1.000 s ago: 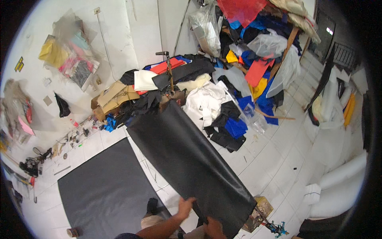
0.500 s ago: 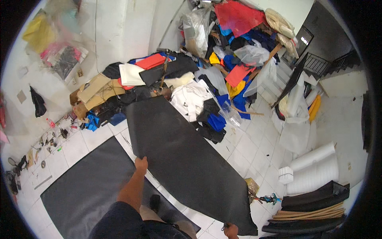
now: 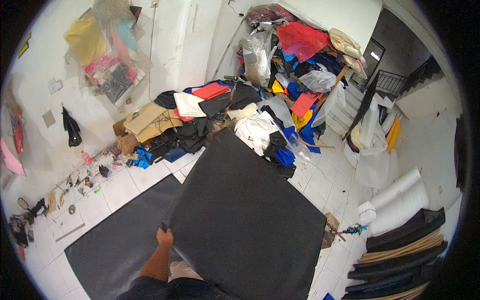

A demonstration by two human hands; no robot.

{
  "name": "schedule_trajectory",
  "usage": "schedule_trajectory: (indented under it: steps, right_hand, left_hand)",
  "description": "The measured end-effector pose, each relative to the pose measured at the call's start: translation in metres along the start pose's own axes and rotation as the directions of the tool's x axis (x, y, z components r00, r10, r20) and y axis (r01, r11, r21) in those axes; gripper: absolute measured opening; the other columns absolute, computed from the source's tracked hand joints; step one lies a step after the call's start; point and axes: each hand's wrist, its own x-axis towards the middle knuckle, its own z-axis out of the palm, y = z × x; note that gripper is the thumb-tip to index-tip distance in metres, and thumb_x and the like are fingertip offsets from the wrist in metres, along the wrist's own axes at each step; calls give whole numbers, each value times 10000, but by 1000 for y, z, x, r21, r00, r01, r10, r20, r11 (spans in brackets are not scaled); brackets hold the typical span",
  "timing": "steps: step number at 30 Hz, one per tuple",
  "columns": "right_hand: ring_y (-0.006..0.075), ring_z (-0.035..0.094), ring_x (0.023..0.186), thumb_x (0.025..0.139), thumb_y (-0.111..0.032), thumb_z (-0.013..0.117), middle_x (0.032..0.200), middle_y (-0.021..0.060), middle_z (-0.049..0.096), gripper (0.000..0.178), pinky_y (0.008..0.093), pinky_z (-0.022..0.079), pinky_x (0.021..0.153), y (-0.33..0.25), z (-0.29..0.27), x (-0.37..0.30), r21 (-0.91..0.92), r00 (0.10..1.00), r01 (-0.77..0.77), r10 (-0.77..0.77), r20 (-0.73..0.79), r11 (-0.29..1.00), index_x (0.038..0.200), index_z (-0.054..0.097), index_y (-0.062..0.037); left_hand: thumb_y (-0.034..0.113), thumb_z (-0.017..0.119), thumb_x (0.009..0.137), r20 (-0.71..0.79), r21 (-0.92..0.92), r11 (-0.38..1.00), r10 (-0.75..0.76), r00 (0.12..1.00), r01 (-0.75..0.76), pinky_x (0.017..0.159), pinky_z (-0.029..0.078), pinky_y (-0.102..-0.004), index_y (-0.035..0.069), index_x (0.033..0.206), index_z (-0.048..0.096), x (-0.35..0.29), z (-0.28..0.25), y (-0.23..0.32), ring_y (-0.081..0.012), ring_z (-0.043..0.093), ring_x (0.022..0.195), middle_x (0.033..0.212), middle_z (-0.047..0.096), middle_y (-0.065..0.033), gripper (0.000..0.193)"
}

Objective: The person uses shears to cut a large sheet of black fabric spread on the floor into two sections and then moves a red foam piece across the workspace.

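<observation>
A large black sheet of fabric or vinyl (image 3: pixel 245 215) stretches in front of me and spreads over the tiled floor. My left hand (image 3: pixel 164 237) is closed on its left edge, fingers wrapped round the border. Below and to the left, a second black sheet (image 3: pixel 120 235) lies flat on the tiles, partly covered by the first. My right hand does not show; the sheet runs down to the lower rim there.
Piled fabric scraps (image 3: pixel 295 100) and white cloth (image 3: pixel 255 131) lie at the back. Cardboard (image 3: pixel 150 122) and small tools (image 3: pixel 82 185) line the left wall. On the right are white foam rolls (image 3: pixel 400 200) and black rolls (image 3: pixel 405 230) with wooden sticks.
The held sheet has swung up and widened, and now covers more of the sheet on the floor. My left hand has moved lower. My right hand has gone out of sight.
</observation>
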Motion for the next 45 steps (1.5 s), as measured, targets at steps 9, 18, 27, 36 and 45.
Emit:
schedule_trajectory:
  steps: [9, 18, 27, 36, 45]
  right_hand:
    - [389, 615, 873, 859, -320, 618, 965, 213, 647, 291, 524, 481, 773, -162, 63, -80, -64, 997, 77, -78, -15, 995, 996, 661, -67]
    - [374, 619, 956, 844, -319, 613, 1051, 200, 646, 322, 531, 472, 845, -262, 155, -246, -170, 979, 45, -10, 202, 984, 1066, 658, -89]
    - [360, 624, 1039, 829, -318, 608, 1137, 187, 645, 373, 538, 463, 916, -257, 239, -415, -279, 909, -206, 289, 300, 938, 1135, 656, -111]
    - [332, 629, 1038, 809, -250, 598, 1067, 159, 665, 347, 550, 427, 965, -317, 326, -639, -263, 894, -448, 430, -126, 855, 1130, 646, -125]
    - [277, 582, 1158, 768, -182, 632, 1118, 92, 675, 342, 507, 346, 1066, -465, 383, -754, -47, 789, -507, 442, -427, 860, 1103, 690, -144]
  left_hand:
    - [281, 628, 886, 306, 36, 999, -21, 952, 11, 861, 475, -465, -98, 1071, 581, -3, -155, -131, -407, 615, 1026, 1078, 633, -275, 424]
    - [282, 544, 954, 322, 20, 1000, -17, 947, 12, 803, 474, -506, -66, 993, 544, -23, -307, -275, -461, 610, 954, 961, 628, -310, 350]
    - [300, 538, 965, 385, -80, 995, 81, 919, -54, 764, 472, -517, -50, 941, 521, -9, -427, -346, -461, 615, 862, 859, 626, -284, 351]
    - [305, 611, 919, 269, -39, 896, 435, 859, -442, 728, 449, -504, -60, 838, 536, -7, -530, -397, -481, 595, 814, 814, 612, -293, 382]
    - [247, 581, 942, 442, -151, 837, 534, 721, -526, 809, 448, -462, -110, 942, 535, 54, -640, -435, -451, 608, 898, 925, 617, -301, 359]
